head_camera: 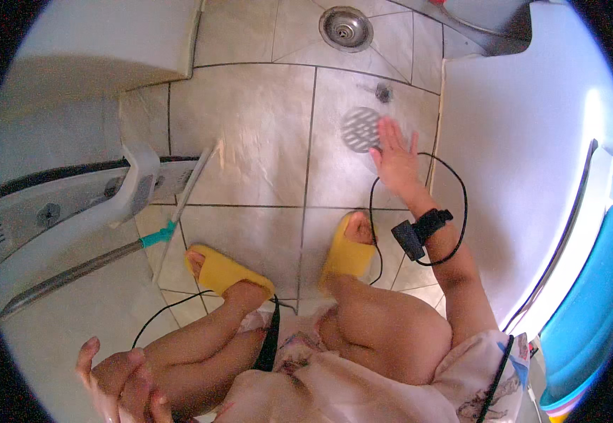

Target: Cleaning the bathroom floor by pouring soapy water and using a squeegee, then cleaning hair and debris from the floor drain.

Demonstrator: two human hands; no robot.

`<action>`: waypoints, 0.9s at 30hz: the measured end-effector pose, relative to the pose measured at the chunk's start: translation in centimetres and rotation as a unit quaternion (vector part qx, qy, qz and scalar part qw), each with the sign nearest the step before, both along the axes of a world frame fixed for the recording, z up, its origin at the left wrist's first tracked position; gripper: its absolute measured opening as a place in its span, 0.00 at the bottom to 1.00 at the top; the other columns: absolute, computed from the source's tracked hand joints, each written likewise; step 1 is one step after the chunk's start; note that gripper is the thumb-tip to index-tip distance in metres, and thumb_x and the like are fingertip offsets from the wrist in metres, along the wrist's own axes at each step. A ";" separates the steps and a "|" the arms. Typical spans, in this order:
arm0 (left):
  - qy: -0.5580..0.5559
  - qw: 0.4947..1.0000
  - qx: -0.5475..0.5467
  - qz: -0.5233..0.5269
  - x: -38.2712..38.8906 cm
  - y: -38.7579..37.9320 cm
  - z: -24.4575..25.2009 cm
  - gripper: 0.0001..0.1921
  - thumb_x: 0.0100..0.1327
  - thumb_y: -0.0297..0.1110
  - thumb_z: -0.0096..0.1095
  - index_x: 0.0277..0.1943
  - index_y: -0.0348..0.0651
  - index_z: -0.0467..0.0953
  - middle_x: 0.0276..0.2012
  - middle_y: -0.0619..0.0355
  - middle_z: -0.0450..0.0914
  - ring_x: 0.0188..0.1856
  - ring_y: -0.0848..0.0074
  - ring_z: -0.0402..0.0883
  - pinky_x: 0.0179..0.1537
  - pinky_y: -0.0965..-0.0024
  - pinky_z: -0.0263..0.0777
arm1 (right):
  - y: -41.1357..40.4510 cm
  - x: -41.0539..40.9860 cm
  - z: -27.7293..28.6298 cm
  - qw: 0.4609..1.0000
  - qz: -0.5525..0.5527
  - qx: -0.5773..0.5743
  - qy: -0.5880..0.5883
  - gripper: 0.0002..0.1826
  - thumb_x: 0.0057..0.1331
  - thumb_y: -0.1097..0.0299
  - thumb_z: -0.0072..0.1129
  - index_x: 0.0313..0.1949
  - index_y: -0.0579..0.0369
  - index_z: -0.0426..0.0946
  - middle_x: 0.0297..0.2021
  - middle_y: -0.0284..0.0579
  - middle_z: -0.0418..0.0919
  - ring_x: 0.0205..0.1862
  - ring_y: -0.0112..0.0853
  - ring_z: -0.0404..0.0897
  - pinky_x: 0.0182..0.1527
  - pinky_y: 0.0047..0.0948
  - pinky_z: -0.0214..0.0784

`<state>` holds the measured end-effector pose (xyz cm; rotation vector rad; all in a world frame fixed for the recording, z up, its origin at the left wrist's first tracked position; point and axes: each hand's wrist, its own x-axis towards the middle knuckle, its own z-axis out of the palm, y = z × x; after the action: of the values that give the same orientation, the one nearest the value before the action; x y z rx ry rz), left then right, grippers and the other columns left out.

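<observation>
My right hand [399,164] reaches down over the tiled floor with its fingers extended and slightly spread. Its fingertips overlap the right edge of a round slotted metal drain cover [360,130]; motion blur hides whether they press on it. Just beyond the cover lies a small dark clump [383,92]. Farther off, a round metal floor drain [345,29] sits uncovered in the tiles. At the lower left, my left hand [129,388] is by my left knee, fingers apart and holding nothing.
A squeegee-like tool with a teal joint [158,235] leans at the left, beside a white plastic fixture [140,182]. A white panel [502,132] borders the right side, near a blue basin [586,312]. A black cable [465,195] loops from a strapped device [409,240] on my right wrist.
</observation>
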<state>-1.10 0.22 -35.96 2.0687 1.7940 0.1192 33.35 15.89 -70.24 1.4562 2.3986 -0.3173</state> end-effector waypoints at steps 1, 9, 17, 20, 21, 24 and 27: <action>-0.001 1.000 0.000 0.003 -0.1 0.1 -0.1 0.12 0.61 0.34 0.44 0.41 0.34 0.69 0.36 0.48 0.74 0.40 0.64 0.74 0.50 0.54 0.61 | 0.1 0.4 -0.2 0.999 -0.048 0.009 -0.009 0.30 0.64 0.56 0.34 0.61 0.55 0.44 0.63 0.44 0.41 0.65 0.35 0.42 0.61 0.52 0.27; 0.027 0.999 -0.037 -0.002 -0.2 -0.9 0.5 0.14 0.53 0.33 0.48 0.39 0.33 0.67 0.30 0.49 0.73 0.35 0.64 0.73 0.53 0.51 0.56 | -0.8 -2.4 -1.2 0.995 0.037 -0.014 0.087 0.27 0.61 0.62 0.39 0.59 0.54 0.48 0.61 0.47 0.45 0.63 0.38 0.45 0.61 0.50 0.33; -0.003 1.000 0.002 0.014 0.8 0.0 0.3 0.11 0.61 0.33 0.46 0.39 0.34 0.70 0.36 0.48 0.74 0.41 0.65 0.74 0.50 0.54 0.62 | 1.7 -3.9 0.4 0.975 -0.088 -0.076 0.190 0.21 0.52 0.68 0.53 0.47 0.51 0.67 0.54 0.45 0.62 0.55 0.41 0.60 0.57 0.38 0.49; 0.003 1.000 -0.008 0.010 0.5 -0.1 0.5 0.11 0.61 0.33 0.46 0.39 0.33 0.70 0.37 0.48 0.74 0.40 0.65 0.74 0.50 0.54 0.62 | 0.4 -3.8 0.2 0.968 0.208 0.045 0.135 0.26 0.56 0.61 0.49 0.55 0.49 0.60 0.59 0.41 0.54 0.61 0.39 0.53 0.60 0.47 0.40; 0.002 1.000 -0.012 0.006 0.3 -0.1 0.5 0.11 0.61 0.32 0.46 0.39 0.33 0.70 0.38 0.49 0.74 0.40 0.65 0.74 0.50 0.54 0.61 | -0.5 -2.9 -0.8 0.978 0.185 0.021 0.092 0.28 0.58 0.57 0.45 0.58 0.48 0.55 0.61 0.38 0.49 0.62 0.37 0.48 0.60 0.50 0.34; 0.002 1.000 -0.028 -0.003 -0.1 -0.4 0.5 0.11 0.62 0.33 0.44 0.40 0.34 0.70 0.39 0.49 0.73 0.41 0.65 0.74 0.51 0.55 0.60 | 0.3 -1.1 -1.3 0.993 0.112 0.029 0.017 0.30 0.61 0.53 0.39 0.61 0.46 0.46 0.63 0.33 0.44 0.64 0.36 0.42 0.61 0.54 0.29; 0.013 0.998 -0.047 -0.026 -0.3 -0.5 1.0 0.12 0.63 0.34 0.43 0.41 0.34 0.69 0.41 0.49 0.72 0.42 0.65 0.73 0.51 0.55 0.60 | 0.7 -0.9 -1.6 0.997 0.050 0.064 -0.007 0.29 0.63 0.54 0.34 0.62 0.47 0.44 0.63 0.32 0.42 0.65 0.35 0.41 0.61 0.55 0.26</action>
<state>-1.44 -0.32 -34.98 2.0575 1.7262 -0.0065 32.41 16.59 -71.88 1.3795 2.5097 -0.1312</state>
